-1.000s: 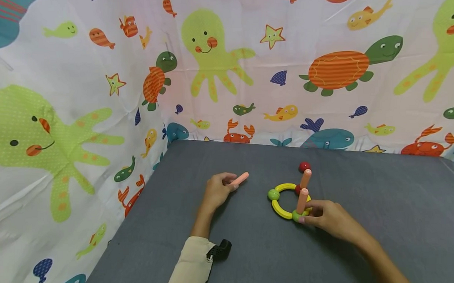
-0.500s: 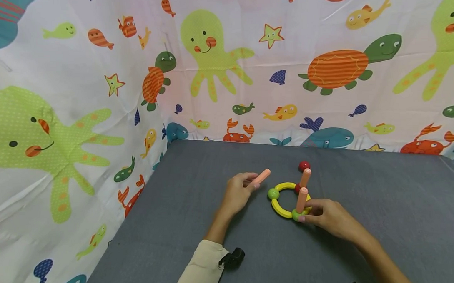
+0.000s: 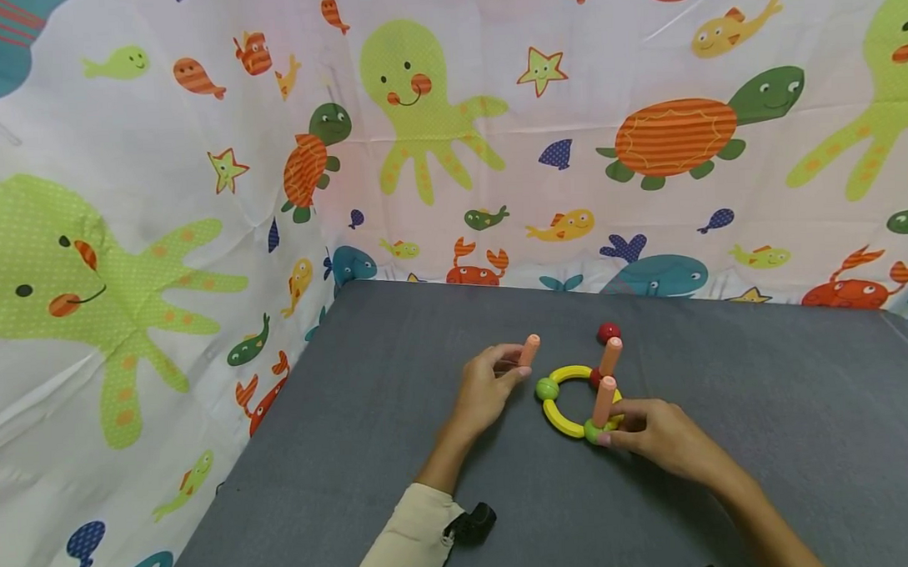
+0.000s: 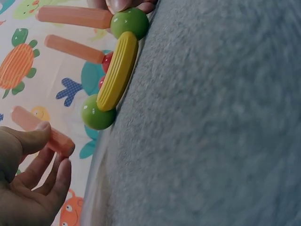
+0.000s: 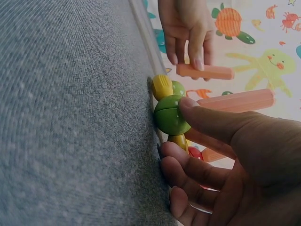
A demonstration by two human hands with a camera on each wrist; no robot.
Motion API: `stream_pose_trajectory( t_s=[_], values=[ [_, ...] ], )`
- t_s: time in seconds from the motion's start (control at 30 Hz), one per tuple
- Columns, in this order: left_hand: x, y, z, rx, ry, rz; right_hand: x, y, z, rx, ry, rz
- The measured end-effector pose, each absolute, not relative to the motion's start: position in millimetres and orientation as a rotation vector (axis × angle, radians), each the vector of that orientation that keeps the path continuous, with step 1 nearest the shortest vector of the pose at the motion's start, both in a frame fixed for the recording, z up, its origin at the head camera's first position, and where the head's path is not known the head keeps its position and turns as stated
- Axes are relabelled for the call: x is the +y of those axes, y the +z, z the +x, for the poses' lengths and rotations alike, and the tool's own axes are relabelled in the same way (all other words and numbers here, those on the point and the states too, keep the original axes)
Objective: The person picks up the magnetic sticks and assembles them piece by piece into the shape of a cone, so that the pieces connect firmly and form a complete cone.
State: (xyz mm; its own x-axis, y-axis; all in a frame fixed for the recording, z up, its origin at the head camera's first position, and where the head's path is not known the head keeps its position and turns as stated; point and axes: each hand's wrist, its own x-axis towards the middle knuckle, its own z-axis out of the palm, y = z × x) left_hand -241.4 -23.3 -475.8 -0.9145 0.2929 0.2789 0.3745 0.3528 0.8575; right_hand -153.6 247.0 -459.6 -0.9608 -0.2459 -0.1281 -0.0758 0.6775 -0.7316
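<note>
My left hand (image 3: 484, 391) pinches a loose peach-coloured stick (image 3: 530, 350) between thumb and fingers. It holds the stick above the table, left of a ring. The ring lies flat, made of curved yellow pieces (image 3: 566, 423) joined by green and red balls. Two more peach sticks stand up from it: one on the near green ball (image 3: 593, 431), another on a red ball (image 3: 596, 379) farther back. My right hand (image 3: 665, 435) grips the near green ball, its thumb on the ball in the right wrist view. A green ball (image 4: 98, 113) at the ring's left side carries no stick.
A separate-looking red ball (image 3: 609, 333) sits just behind the ring; whether it touches the ring is hard to tell. Dark grey cloth covers the table (image 3: 396, 335). A white curtain (image 3: 450, 167) printed with sea animals rises at the back and left.
My left hand has moved right with its stick, coming close to the ring. The stick has turned from slanted to more upright. My right hand and the ring stay where they were.
</note>
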Motion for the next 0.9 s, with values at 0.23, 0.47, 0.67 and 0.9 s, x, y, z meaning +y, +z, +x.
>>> stream_pose_trajectory(
  t_s=[0.23,0.47,0.67,0.9],
  values=[
    [-16.8,-476.8,-239.1,-2.477,-1.691,-0.657,247.2,-460.3,-154.2,2.675,-1.140,-0.262],
    [-12.5,-475.4,-235.5,-2.512,-1.717,-0.667,246.2,-461.6,-153.6,2.669,-1.140,-0.287],
    [-9.7,-476.6,-234.2,-2.535,-1.729,-0.685,246.4,-461.8,-153.4,2.666,-1.146,-0.299],
    [-9.8,-477.8,-234.7,-2.537,-1.733,-0.706,247.2,-461.9,-154.0,2.655,-1.144,-0.298]
  ],
)
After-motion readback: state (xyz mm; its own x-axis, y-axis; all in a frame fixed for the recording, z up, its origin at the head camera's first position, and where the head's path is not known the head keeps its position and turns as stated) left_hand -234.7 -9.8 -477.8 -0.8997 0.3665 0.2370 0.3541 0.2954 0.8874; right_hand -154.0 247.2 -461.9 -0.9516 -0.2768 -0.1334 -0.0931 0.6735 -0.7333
